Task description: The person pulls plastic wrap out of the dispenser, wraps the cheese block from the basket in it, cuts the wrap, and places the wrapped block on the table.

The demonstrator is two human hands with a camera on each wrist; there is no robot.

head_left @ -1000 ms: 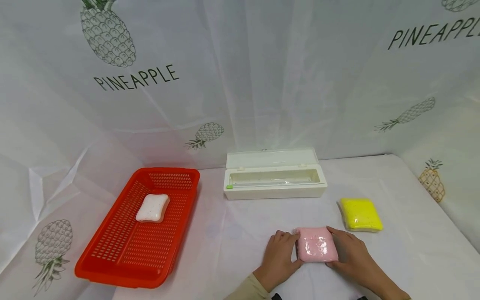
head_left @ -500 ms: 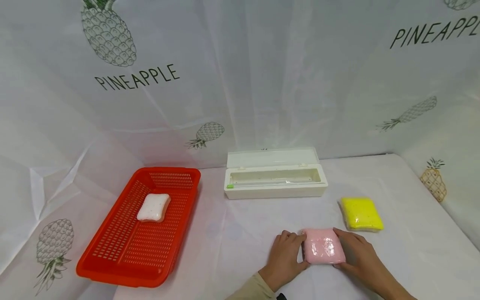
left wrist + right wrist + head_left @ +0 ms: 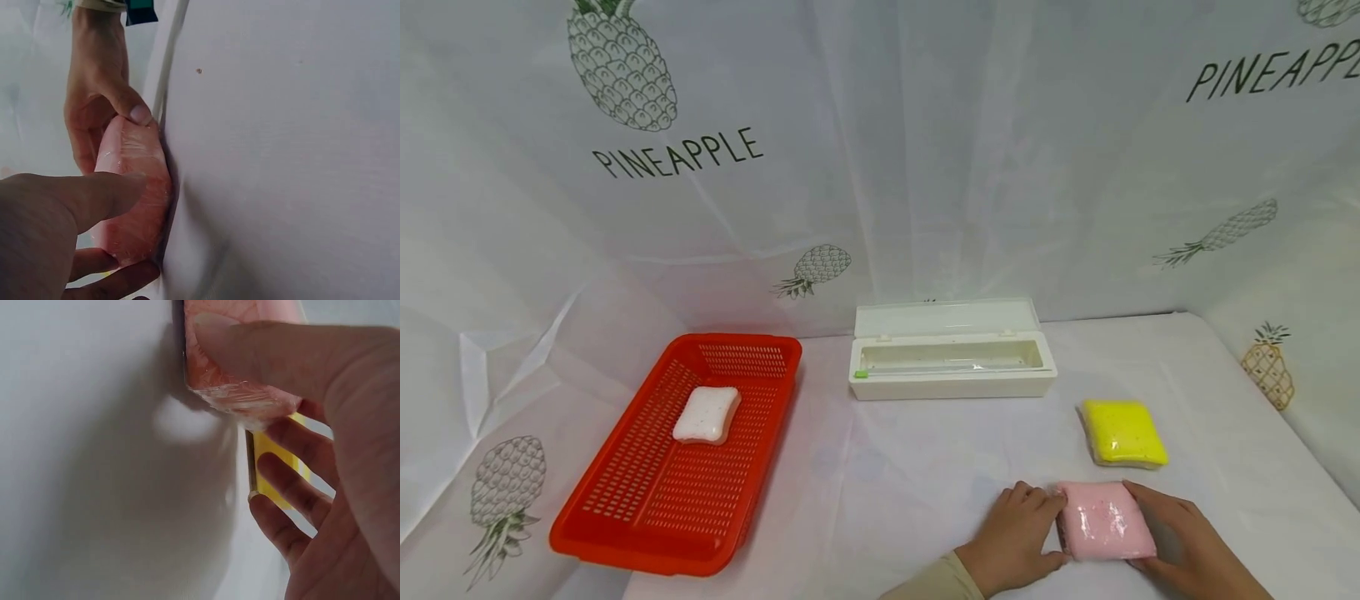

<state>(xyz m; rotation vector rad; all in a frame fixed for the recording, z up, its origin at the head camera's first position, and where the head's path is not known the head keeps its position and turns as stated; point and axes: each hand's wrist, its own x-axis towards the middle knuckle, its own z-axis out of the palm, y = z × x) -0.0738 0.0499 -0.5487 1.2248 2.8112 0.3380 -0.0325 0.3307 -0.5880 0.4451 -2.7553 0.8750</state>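
Pink pack (image 3: pixel 1107 521), film-wrapped, has shifted rightward across the desk (image 3: pixel 887 492) and nearer the person over the past second. Now lies just in front of the yellow pack (image 3: pixel 1124 433), a strip of cloth between them; earlier it sat more to the yellow one's left. Both hands travelled with it. Reads as repositioning, hold kept, nothing released; whether pack slides or rides just clear of the cloth, cannot tell.

Left hand (image 3: pixel 1015 537): part closed, thumb on near side, fingers round left end, pinching. Right hand (image 3: pixel 1195 542): similar grip at opposite end, thumb flat on near face, a fingertip at far edge; in the right wrist view lower fingers stand off the pack, loosely bent.

Unmoved: white pack (image 3: pixel 707 414) in the red basket (image 3: pixel 692 504), away left; long white box (image 3: pixel 952 385), lid raised, at back; yellow pack, untouched.
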